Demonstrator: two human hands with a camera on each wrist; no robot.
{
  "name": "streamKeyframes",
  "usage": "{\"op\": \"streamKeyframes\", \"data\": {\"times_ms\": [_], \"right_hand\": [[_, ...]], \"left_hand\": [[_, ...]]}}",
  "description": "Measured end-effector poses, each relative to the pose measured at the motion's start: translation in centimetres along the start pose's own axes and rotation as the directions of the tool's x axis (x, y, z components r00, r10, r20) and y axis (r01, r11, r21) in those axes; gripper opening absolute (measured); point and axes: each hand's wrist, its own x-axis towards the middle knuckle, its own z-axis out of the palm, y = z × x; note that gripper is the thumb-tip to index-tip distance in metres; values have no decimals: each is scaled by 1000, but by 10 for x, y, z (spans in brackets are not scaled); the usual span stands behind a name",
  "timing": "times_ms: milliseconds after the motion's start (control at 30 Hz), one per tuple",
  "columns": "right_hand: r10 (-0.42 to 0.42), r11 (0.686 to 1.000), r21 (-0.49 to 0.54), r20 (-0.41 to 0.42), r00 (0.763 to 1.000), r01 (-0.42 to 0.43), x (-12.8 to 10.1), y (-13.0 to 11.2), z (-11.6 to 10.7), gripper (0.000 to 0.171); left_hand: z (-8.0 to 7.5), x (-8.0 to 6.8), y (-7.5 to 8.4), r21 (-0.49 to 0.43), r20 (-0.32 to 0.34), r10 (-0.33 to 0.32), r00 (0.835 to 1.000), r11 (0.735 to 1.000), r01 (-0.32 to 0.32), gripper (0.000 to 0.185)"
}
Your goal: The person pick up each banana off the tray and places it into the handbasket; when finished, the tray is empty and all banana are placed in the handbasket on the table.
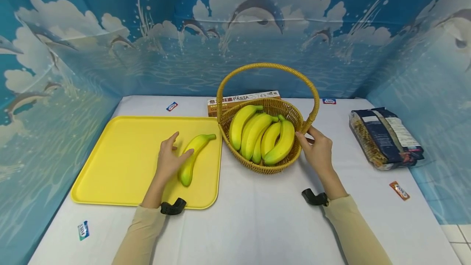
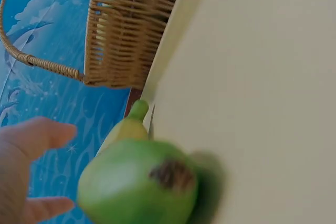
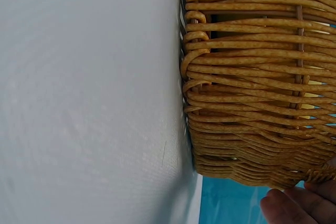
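A single banana (image 1: 195,156) lies on the right part of the yellow tray (image 1: 110,162). My left hand (image 1: 171,158) hovers over it, thumb and fingers spread apart, holding nothing. Seen from the left wrist, the greenish end of the banana (image 2: 136,182) is close by, with the fingers off to its left. My right hand (image 1: 319,150) pinches the right rim of the wicker basket (image 1: 265,169) at the foot of its tall handle. Several bananas (image 1: 257,134) fill the basket. In the right wrist view the fingertips (image 3: 286,205) meet the woven edge.
Behind the basket lies a pasta box (image 1: 243,100). A dark bag of pasta (image 1: 386,137) rests at the far right. Small wrapped packets lie about the white table, one (image 1: 399,190) at the right and another (image 1: 83,230) at the front left. A dolphin-print curtain (image 1: 176,60) surrounds the table.
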Motion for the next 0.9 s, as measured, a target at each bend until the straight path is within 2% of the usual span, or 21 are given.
{"op": "streamKeyframes", "data": {"times_ms": [133,333,600,700,767,900], "right_hand": [[4,1000,-4,0,1000,-4,0,0,0,31],[15,1000,-6,6,1000,-15,0,-1,0,30],[16,1000,-7,7,1000,-16,1,-2,-1,30],[15,1000,-9,6,1000,-15,1,-2,-1,30],[12,1000,-8,7,1000,-12,1,-2,-1,30],[4,1000,-5,7,1000,-4,1,-1,-1,30]], "left_hand": [[7,3,-8,62,45,-13,999,998,10,72],[12,4,-13,55,-14,-2,1000,998,3,54],[11,3,-10,22,-69,-18,997,1000,20,52],[7,-1,0,6,-101,-14,995,1000,15,51],[2,-7,12,-18,-126,11,992,1000,-13,50],[-5,-23,49,-84,-161,118,980,988,-132,49]]}}
